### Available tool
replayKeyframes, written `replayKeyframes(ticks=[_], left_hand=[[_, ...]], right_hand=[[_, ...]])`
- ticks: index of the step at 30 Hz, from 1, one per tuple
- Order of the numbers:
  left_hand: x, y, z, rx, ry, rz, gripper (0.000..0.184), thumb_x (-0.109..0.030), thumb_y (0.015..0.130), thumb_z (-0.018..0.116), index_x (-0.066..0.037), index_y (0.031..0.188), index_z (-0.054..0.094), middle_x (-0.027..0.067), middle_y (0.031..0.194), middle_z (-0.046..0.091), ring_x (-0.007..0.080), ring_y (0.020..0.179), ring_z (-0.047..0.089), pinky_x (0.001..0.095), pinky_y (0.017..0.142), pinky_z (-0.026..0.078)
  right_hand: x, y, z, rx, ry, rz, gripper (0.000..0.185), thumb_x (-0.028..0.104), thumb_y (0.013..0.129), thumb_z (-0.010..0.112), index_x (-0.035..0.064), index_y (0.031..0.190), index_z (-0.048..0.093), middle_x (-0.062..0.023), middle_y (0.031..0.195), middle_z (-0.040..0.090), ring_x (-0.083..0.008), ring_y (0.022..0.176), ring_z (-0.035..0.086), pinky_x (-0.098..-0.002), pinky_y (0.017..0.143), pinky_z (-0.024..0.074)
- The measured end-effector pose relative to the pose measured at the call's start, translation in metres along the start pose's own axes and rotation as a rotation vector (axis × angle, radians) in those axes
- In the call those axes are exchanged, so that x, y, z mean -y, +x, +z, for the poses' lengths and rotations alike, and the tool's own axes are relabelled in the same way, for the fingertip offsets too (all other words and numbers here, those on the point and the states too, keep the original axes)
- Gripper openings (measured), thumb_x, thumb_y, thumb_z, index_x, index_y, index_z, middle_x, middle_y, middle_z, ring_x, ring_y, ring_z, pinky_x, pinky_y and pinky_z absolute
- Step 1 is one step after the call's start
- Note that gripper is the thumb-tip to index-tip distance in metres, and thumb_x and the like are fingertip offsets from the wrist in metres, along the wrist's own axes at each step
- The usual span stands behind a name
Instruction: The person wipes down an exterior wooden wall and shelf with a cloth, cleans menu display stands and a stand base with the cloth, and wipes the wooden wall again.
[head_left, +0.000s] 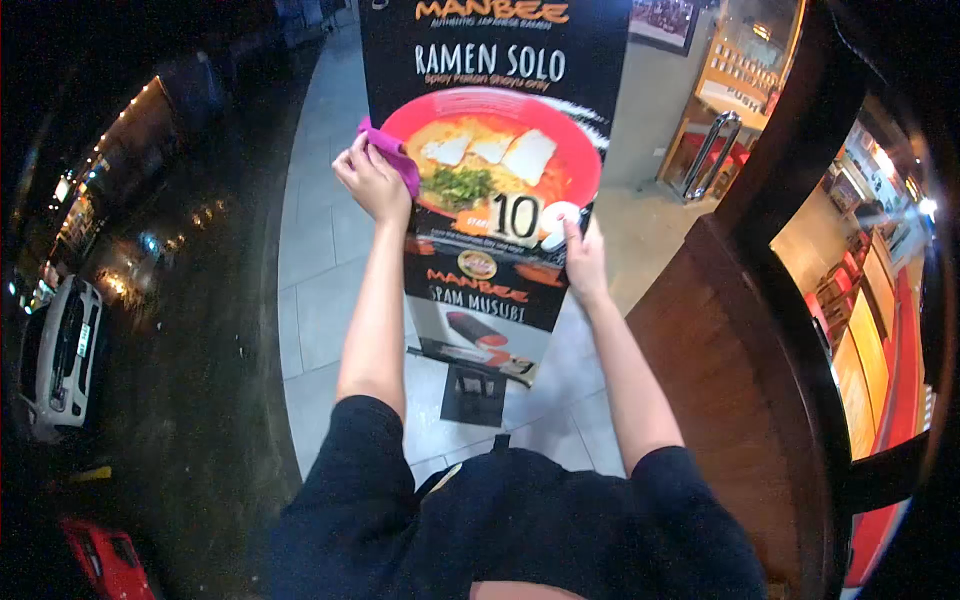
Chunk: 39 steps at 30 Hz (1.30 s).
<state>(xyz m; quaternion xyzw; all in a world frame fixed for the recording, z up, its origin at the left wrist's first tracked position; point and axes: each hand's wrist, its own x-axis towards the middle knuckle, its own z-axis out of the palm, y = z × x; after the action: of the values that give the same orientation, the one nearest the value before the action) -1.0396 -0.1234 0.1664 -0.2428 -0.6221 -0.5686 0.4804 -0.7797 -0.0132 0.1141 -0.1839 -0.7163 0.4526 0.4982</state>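
In front of me stands a tall black menu sign (489,35) with a ramen picture and the words "RAMEN SOLO". My left hand (376,185) is closed on a magenta cloth (396,158) and presses it against the sign's left edge, beside the red bowl picture. Lower on the opposite edge, my right hand (587,262) grips the sign with its thumb on the front face. The fingers behind the board are hidden. A second panel (478,310) reading "SPAM MUSUBI" hangs below, above a dark stand base (473,397).
Pale floor tiles (318,320) surround the stand. To the right are a brown wooden wall (715,400), a glass door with a metal handle (712,155) and a lit restaurant interior. A dark wet road with a parked silver car (68,350) and a red car (105,560) lies left.
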Motion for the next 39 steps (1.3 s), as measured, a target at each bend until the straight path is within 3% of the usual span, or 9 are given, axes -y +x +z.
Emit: replayKeyframes(ticks=[7, 9, 13, 20, 26, 29, 31, 35, 39], left_hand=[[0.05, 0.009, -0.07, -0.089, 0.061, -0.129, 0.015, -0.016, 0.087, 0.05, -0.005, 0.094, 0.059, 0.0131, 0.09, 0.056, 0.0242, 0.079, 0.052, 0.037, 0.072, 0.043], [0.129, -0.028, -0.075, 0.337, -0.923, -0.922, 0.024, -0.024, 0.088, 0.051, -0.008, 0.105, 0.057, 0.0068, 0.092, 0.056, 0.0156, 0.078, 0.056, 0.0303, 0.06, 0.047], [0.159, -0.156, -0.086, 0.812, -0.819, -1.212, 0.044, -0.039, 0.088, 0.048, -0.01, 0.121, 0.047, 0.0009, 0.095, 0.056, 0.0128, 0.075, 0.052, 0.0309, 0.062, 0.044], [0.119, -0.2, -0.107, 0.794, -0.38, -1.001, 0.035, -0.033, 0.087, 0.046, -0.003, 0.103, 0.057, 0.0069, 0.082, 0.061, 0.022, 0.074, 0.058, 0.0361, 0.065, 0.045], [0.133, -0.204, -0.113, 0.798, -0.04, -0.506, 0.027, -0.022, 0.082, 0.046, -0.004, 0.098, 0.06, 0.0147, 0.088, 0.063, 0.0275, 0.081, 0.06, 0.0391, 0.068, 0.044], [0.122, -0.191, -0.11, 0.764, -0.101, -0.497, 0.026, -0.022, 0.082, 0.046, -0.004, 0.093, 0.06, 0.0147, 0.082, 0.064, 0.03, 0.079, 0.061, 0.0404, 0.066, 0.045], [0.105, -0.196, -0.107, 0.676, -0.081, -0.716, 0.027, -0.018, 0.082, 0.046, -0.002, 0.103, 0.053, 0.0164, 0.095, 0.056, 0.0299, 0.089, 0.055, 0.0402, 0.074, 0.043], [0.041, -0.253, -0.094, 0.296, 0.255, -0.471, 0.05, -0.005, 0.079, 0.047, -0.001, 0.126, 0.029, 0.0238, 0.117, 0.032, 0.0363, 0.103, 0.042, 0.0441, 0.087, 0.035], [-0.072, -0.34, -0.139, 0.862, 0.149, -0.823, 0.085, 0.006, 0.059, 0.046, 0.001, 0.135, 0.008, 0.0371, 0.136, -0.007, 0.0526, 0.126, 0.002, 0.0506, 0.106, 0.002]], right_hand=[[-0.013, 0.0, -0.008, 0.074, 0.078, 0.017, 0.026, 0.022, 0.093, 0.045, -0.0016, 0.1, 0.055, -0.0047, 0.091, 0.059, -0.012, 0.083, 0.054, -0.0271, 0.076, 0.0423], [-0.014, 0.002, -0.007, 0.118, 0.205, 0.085, 0.029, 0.025, 0.092, 0.046, -0.0014, 0.099, 0.057, -0.0042, 0.089, 0.059, -0.0123, 0.082, 0.054, -0.0265, 0.077, 0.0419], [-0.014, -0.001, -0.007, 0.1, 0.221, 0.052, 0.043, 0.039, 0.09, 0.047, -0.0005, 0.107, 0.052, -0.0051, 0.099, 0.057, -0.0135, 0.091, 0.051, -0.0284, 0.084, 0.0384], [-0.142, -0.095, -0.008, -0.094, -0.416, 0.165, 0.066, 0.055, 0.086, 0.043, -0.0082, 0.105, 0.047, -0.0215, 0.109, 0.052, -0.0277, 0.096, 0.048, -0.0354, 0.089, 0.0348], [-0.154, -0.106, -0.01, 0.151, -0.433, 0.613, 0.078, 0.066, 0.083, 0.034, -0.0071, 0.065, 0.056, -0.0185, 0.061, 0.057, -0.0261, 0.062, 0.05, -0.044, 0.064, 0.0371], [-0.142, -0.106, -0.015, 0.275, -0.411, 0.779, 0.078, 0.067, 0.083, 0.033, -0.0063, 0.078, 0.06, -0.0165, 0.076, 0.061, -0.023, 0.073, 0.053, -0.0388, 0.071, 0.0403], [-0.158, -0.126, -0.013, 0.163, 0.031, 0.817, 0.081, 0.065, 0.083, 0.035, -0.0019, 0.129, 0.038, -0.0102, 0.126, 0.045, -0.0226, 0.117, 0.04, -0.0318, 0.1, 0.026], [-0.116, -0.132, 0.0, 0.071, 0.46, 0.759, 0.085, 0.066, 0.081, 0.038, 0.0011, 0.135, 0.028, -0.0066, 0.136, 0.036, -0.0218, 0.124, 0.032, -0.0342, 0.105, 0.0188], [-0.093, -0.143, 0.008, 0.004, 0.566, 0.796, 0.084, 0.066, 0.079, 0.043, 0.0033, 0.134, 0.03, -0.0081, 0.131, 0.042, -0.0217, 0.118, 0.041, -0.0369, 0.102, 0.0269]])
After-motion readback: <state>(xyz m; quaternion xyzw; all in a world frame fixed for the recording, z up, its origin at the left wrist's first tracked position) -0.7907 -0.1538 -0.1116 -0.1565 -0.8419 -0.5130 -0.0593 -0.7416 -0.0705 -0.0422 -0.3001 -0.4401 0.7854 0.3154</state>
